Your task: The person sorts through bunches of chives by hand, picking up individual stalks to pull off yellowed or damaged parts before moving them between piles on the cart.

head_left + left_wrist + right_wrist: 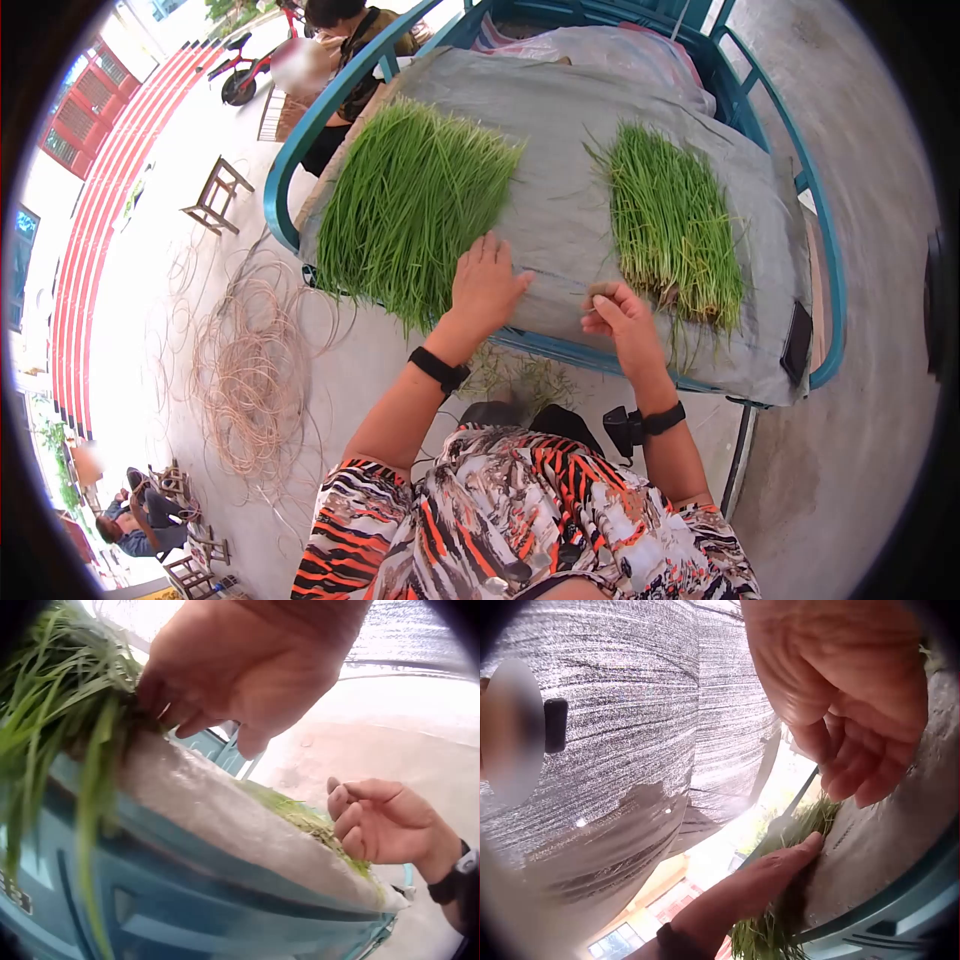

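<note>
My left hand [487,285] lies with its fingers extended against the right edge of a broad pile of long, thin green leaves like chives [405,200]. In the left wrist view these leaves hang over the cart's edge beside the hand. My right hand [622,318] is raised over the grey cloth [560,215], left of a smaller chive-like bundle [675,225] with pale, yellowish stem ends toward me. Its fingers are curled, with the thumb close to the forefinger; nothing shows between them in the right wrist view [862,750].
A blue metal cart [830,290] with side rails bears the cloth. White plastic sacking [600,50] lies at its far end. Tangled cord-like strands [250,380] and a small wooden stool [217,195] are on the ground at left. A person [370,50] sits behind the left rail.
</note>
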### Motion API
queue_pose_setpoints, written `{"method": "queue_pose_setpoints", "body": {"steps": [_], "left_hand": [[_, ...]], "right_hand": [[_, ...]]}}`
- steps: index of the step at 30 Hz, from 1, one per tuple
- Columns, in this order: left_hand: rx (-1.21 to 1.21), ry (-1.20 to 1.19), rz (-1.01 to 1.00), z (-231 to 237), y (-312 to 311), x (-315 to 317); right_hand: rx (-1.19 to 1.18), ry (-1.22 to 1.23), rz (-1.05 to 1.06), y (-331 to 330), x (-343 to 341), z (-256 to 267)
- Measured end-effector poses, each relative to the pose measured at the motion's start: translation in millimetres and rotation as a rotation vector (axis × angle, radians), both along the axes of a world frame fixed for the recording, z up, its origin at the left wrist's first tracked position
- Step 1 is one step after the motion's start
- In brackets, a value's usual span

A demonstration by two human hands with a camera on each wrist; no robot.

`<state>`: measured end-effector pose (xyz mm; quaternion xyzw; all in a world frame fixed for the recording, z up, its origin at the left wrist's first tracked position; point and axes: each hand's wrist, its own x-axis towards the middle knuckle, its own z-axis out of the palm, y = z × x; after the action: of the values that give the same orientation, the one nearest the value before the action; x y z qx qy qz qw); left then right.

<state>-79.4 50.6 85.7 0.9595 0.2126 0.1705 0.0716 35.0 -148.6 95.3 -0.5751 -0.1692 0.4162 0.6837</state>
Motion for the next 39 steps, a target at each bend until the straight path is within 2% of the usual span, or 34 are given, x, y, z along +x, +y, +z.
{"method": "queue_pose_setpoints", "body": {"steps": [3, 6, 9, 12, 18, 21, 24, 29, 35, 38, 39], "left_hand": [[0.081, -0.012, 0.025, 16.8, -20.9, -2.5], [-0.084, 0.065, -0.111, 50.3, -49.8, 0.8], [-0.306, 0.208, -0.301, 55.4, -72.5, 14.6], [-0.382, 0.213, -0.384, 52.5, -91.9, 36.9], [-0.372, 0.038, -0.095, 15.5, -103.4, 100.1], [-0.317, 0.078, -0.099, -9.4, -95.4, 118.1], [-0.300, -0.033, -0.078, -33.3, -94.4, 121.2], [-0.334, -0.054, 0.003, -23.3, -100.2, 118.3], [-0.372, -0.155, 0.096, 9.2, -106.5, 98.0], [-0.352, -0.182, 0.110, 32.8, -113.9, 78.2], [-0.348, -0.185, 0.107, 39.1, -118.6, 69.9]], "right_hand": [[-0.012, 0.016, 0.005, -14.8, -5.5, 0.4], [0.016, 0.022, -0.013, -37.9, -6.7, -4.5], [0.044, 0.023, -0.044, -57.5, -5.9, -7.6], [0.030, 0.019, -0.096, -72.4, -6.1, -8.0], [-0.044, 0.001, -0.211, -107.9, -0.4, -9.7], [-0.062, 0.025, -0.256, -122.8, 4.7, -8.8], [-0.051, 0.069, -0.269, -133.8, 9.6, -19.6], [-0.053, 0.094, -0.226, -138.5, 18.9, -27.5], [-0.061, 0.049, -0.062, -129.5, 29.2, -24.5], [0.026, -0.034, -0.003, -114.5, 32.6, -14.1], [0.003, -0.163, -0.012, -109.9, 33.0, -9.4]]}}
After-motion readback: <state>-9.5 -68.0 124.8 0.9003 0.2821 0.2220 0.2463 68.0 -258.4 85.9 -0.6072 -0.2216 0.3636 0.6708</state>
